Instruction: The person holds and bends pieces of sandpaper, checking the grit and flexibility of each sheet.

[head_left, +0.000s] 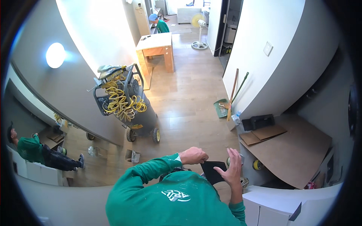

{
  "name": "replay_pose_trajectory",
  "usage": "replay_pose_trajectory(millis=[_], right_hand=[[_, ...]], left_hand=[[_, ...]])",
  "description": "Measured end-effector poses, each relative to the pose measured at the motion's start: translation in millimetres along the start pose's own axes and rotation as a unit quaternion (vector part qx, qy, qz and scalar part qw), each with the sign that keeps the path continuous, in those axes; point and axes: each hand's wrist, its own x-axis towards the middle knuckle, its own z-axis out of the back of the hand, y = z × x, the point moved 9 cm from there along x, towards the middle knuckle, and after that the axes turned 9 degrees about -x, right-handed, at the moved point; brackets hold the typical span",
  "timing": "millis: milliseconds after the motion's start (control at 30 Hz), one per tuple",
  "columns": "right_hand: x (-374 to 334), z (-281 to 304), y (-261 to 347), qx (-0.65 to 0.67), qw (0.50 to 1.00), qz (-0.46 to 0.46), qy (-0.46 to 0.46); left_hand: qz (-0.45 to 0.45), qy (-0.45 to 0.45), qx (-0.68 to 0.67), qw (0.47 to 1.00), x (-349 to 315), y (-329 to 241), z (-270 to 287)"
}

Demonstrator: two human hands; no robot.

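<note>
A thin, dark, flat black sheet (pixel 213 171) is tilted in front of my chest. My left hand (pixel 193 155) is closed, and its fingertips pinch near the upper left corner of the sheet. Fingers raised and straight, my right hand (pixel 232 170) is at the other side, its thumb spread across the face of the sheet. Whether that thumb presses on it, I cannot tell. My green sleeves and shoulder cover what lies below the sheet.
A wheeled air compressor (pixel 141 113) with a coiled yellow hose stands ahead left. Beyond are a wooden workbench (pixel 156 41), a crouching person (pixel 163 26) and a fan (pixel 200 32). A broom (pixel 233 90), green dustpan (pixel 220 108) and brown board (pixel 290 150) are right.
</note>
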Motion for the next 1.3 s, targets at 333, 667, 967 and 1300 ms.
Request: replay_pose_trajectory(millis=[333,667,967,1300], right_hand=[[19,-8,-45,0.248,0.957,-0.147,0.010],[42,10,-20,0.376,0.907,-0.188,0.020],[43,17,-16,0.414,0.889,-0.189,0.044],[42,37,-25,0.416,0.886,-0.199,-0.040]], left_hand=[[-0.120,-0.250,-0.251,0.927,-10,-42,100],[-0.054,-0.327,-0.565,0.756,-26,-41,113],[-0.086,-0.359,-0.519,0.771,-34,-57,130],[-0.076,-0.352,-0.513,0.779,-35,-71,141]])
